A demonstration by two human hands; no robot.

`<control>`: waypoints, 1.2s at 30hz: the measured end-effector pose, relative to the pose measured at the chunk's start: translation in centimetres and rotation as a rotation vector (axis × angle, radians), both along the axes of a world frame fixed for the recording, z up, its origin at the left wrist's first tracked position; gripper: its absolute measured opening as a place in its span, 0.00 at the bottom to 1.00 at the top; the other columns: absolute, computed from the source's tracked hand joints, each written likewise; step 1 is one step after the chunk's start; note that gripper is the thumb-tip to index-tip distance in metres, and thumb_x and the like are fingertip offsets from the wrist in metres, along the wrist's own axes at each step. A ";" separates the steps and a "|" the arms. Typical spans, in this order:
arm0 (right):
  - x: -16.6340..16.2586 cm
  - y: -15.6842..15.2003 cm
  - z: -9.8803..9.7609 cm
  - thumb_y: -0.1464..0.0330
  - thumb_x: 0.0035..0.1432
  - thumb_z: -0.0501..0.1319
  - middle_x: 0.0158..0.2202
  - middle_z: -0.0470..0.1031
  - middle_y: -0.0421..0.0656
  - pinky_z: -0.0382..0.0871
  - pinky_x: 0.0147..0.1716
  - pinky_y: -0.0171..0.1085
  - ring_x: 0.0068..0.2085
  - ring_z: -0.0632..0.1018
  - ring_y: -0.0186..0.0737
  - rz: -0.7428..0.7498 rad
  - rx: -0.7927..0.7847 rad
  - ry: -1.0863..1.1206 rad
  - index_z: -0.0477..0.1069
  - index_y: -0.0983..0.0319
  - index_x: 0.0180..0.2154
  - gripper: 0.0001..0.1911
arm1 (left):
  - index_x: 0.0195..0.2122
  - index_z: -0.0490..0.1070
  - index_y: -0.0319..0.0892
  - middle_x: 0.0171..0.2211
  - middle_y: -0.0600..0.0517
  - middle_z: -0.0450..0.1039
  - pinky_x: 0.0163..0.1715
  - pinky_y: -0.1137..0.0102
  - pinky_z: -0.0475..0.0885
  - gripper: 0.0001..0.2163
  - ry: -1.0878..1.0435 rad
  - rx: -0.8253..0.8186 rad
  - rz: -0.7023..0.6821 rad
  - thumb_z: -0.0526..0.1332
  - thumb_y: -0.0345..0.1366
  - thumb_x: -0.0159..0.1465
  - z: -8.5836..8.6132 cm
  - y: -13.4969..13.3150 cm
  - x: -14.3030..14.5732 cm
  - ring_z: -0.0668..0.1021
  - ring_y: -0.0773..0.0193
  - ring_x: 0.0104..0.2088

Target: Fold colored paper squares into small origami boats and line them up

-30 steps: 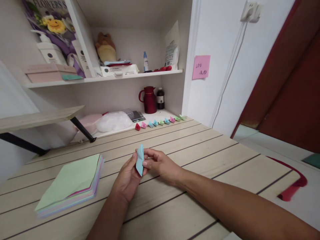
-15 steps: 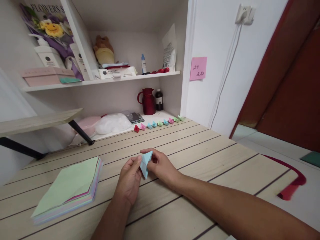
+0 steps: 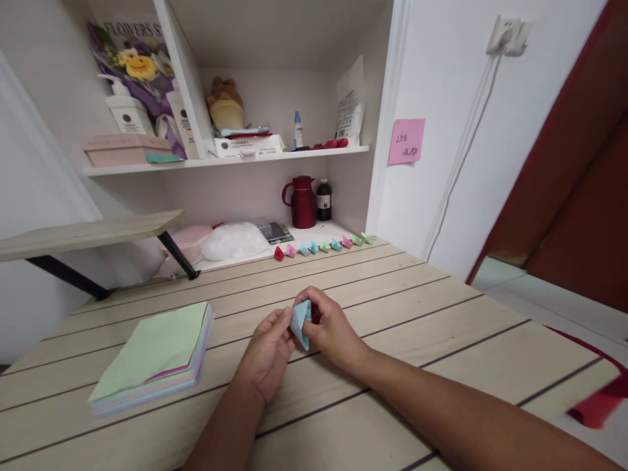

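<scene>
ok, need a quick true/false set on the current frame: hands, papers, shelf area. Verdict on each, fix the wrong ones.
1. The left grip and right grip both hold the light blue folded paper. True.
2. The paper stack lies to the right of both grips. False: it lies to their left.
3. The row of small folded papers has a red one at its left end. True.
4. The dark red jug stands on the upper shelf. False: it stands below that shelf, beside a dark bottle.
5. A pink note is on the wall. True.
</scene>
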State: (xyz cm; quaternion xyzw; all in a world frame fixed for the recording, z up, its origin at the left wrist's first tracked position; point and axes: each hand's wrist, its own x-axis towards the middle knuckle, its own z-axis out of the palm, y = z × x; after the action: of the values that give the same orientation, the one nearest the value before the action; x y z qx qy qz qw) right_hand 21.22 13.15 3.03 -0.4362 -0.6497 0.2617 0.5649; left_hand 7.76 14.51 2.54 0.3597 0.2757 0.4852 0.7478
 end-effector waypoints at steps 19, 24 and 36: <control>0.5 0.7 -1.1 0.74 0.45 0.61 0.25 0.69 0.35 0.55 0.27 0.30 0.27 0.67 0.33 -0.068 -0.264 -0.431 0.68 0.60 0.28 0.05 | 0.30 0.76 0.45 0.42 0.48 0.66 0.54 0.64 0.59 0.09 0.744 0.528 0.733 0.68 0.26 0.49 1.4 -2.3 -2.9 0.68 0.52 0.51; -0.1 0.2 -0.7 0.73 0.45 0.62 0.27 0.70 0.36 0.52 0.28 0.32 0.30 0.68 0.34 -0.085 -0.264 -0.480 0.68 0.59 0.29 0.05 | 0.28 0.73 0.47 0.28 0.54 0.69 0.30 0.70 0.62 0.08 0.780 0.460 0.563 0.69 0.30 0.50 1.1 -4.7 -1.2 0.70 0.62 0.26; -0.2 -0.5 -0.8 0.73 0.47 0.64 0.27 0.71 0.34 0.55 0.28 0.31 0.29 0.70 0.32 0.007 -0.274 -0.468 0.70 0.58 0.32 0.08 | 0.33 0.70 0.45 0.34 0.52 0.71 0.35 0.69 0.64 0.08 1.359 0.714 0.419 0.57 0.24 0.59 -1.2 -3.0 -2.1 0.74 0.61 0.35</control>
State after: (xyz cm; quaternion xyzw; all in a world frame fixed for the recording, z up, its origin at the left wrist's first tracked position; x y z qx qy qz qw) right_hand 21.05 12.65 2.25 -0.5551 -0.7224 0.2414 0.3342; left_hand 5.66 11.51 1.30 0.7354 0.5615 0.3491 0.1485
